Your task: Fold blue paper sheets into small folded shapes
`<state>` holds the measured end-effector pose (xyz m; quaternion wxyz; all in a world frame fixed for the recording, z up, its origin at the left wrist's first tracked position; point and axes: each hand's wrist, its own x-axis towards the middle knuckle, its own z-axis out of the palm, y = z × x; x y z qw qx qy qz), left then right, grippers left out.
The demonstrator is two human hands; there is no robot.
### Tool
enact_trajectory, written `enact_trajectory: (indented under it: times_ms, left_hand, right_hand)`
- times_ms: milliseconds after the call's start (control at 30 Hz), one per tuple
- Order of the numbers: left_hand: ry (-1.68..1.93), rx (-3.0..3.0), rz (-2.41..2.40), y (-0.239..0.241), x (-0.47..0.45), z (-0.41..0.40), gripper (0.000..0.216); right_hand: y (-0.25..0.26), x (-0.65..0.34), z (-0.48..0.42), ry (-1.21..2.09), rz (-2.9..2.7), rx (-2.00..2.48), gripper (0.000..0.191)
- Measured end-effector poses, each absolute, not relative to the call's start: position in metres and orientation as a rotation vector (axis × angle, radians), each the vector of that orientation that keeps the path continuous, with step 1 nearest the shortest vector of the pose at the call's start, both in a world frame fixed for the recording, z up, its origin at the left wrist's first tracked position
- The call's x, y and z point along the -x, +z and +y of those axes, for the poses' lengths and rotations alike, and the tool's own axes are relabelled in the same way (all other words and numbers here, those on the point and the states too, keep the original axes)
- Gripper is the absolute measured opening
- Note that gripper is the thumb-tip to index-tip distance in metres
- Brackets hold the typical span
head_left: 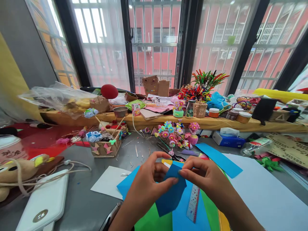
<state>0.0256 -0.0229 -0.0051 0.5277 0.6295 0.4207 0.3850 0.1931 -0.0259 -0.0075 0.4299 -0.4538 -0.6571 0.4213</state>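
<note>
A piece of blue paper (171, 199) is held up between both hands, above the desk. My left hand (154, 176) is closed on its left side, thumb across the front and fingers behind. At the upper right edge, my right hand (198, 173) pinches the same sheet between thumb and fingertips. Below lie more blue paper, green paper (150, 218) and a patterned ruler (193, 203). A blue strip (220, 159) lies beyond my right hand, over the edge of a large white sheet (267, 189). Part of the held paper is hidden by my fingers.
On the left are a white power bank (45, 195) with a cable and a white card (108, 183). A cardboard box (106, 149) with paper flowers, a bunch of yarn flowers (172, 133), a tissue box (228, 139) and a plastic bottle (256, 146) stand farther back, before a crowded windowsill.
</note>
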Motion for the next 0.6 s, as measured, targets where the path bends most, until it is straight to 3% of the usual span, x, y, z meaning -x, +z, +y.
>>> enact_trajectory:
  times_ms: [367,600]
  left_hand:
    - [0.949,-1.548,1.025,-0.0053,-0.0294,-0.0257,0.034]
    - [0.938,-1.434,0.937,-0.0079,-0.0280,-0.0221,0.034]
  right_hand:
    - [-0.0063,-0.1881,-0.0302,0.899,-1.716,1.133,0.020]
    - [-0.0097,-0.1863,-0.0265,0.667,-1.777,1.162,0.034]
